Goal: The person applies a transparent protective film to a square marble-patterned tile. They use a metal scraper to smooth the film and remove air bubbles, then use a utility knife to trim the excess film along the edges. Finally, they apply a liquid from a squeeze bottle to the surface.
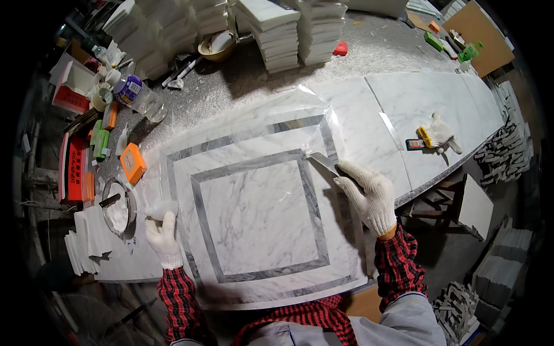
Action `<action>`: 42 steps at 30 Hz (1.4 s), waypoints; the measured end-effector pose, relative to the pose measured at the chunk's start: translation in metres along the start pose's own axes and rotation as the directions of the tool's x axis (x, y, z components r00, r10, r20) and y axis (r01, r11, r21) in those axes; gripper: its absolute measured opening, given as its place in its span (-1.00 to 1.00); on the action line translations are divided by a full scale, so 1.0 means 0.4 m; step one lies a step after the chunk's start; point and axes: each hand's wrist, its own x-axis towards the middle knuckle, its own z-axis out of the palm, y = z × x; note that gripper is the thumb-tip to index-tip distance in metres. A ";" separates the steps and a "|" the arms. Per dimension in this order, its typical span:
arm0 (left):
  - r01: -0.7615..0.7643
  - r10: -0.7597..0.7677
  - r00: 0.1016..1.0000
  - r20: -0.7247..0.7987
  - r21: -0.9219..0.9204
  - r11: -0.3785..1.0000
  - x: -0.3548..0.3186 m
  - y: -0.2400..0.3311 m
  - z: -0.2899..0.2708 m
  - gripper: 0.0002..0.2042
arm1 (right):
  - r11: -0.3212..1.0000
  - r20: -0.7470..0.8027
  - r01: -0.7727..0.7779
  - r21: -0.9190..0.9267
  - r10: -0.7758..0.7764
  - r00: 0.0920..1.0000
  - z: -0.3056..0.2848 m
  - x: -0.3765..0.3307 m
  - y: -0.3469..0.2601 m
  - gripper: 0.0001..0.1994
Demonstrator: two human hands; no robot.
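A square white marble panel with grey inlaid bands [259, 222] lies in front of me. Clear plastic film [309, 95] covers it and wrinkles at its far right corner. My right hand [369, 193], in a white knit glove, grips a flat metal putty knife [324, 164], whose blade rests over the corner of the inner grey band. At the panel's left edge, my gloved left hand [164, 239] is closed on a whitish translucent thing [161, 209]; its kind is unclear. Close by stands a round bowl of white paste [118, 210] with a dark tool in it.
Stacks of white tiles [280, 40] stand at the back. Along the left are a plastic bottle [138, 98], an orange box [133, 163] and a red box [74, 167]. On the right, a spare glove [440, 134] lies on marble slabs [433, 109]. Stone strips [505, 144] are piled beyond.
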 end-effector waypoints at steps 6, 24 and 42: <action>-0.008 0.008 1.000 0.011 0.001 1.000 0.006 -0.015 0.000 -0.67 | 1.000 0.027 -0.016 0.019 0.015 1.000 0.009 -0.003 -0.017 -0.71; -0.063 0.063 0.998 -0.019 -0.027 0.998 0.020 -0.026 0.012 -0.72 | 0.986 -0.229 -0.100 0.130 0.128 0.965 -0.040 -0.158 -0.012 -0.72; -0.089 0.201 0.943 -0.266 0.378 0.921 -0.060 -0.127 -0.159 -0.62 | 0.988 -0.211 0.081 0.131 -0.052 0.976 -0.081 -0.336 -0.183 -0.71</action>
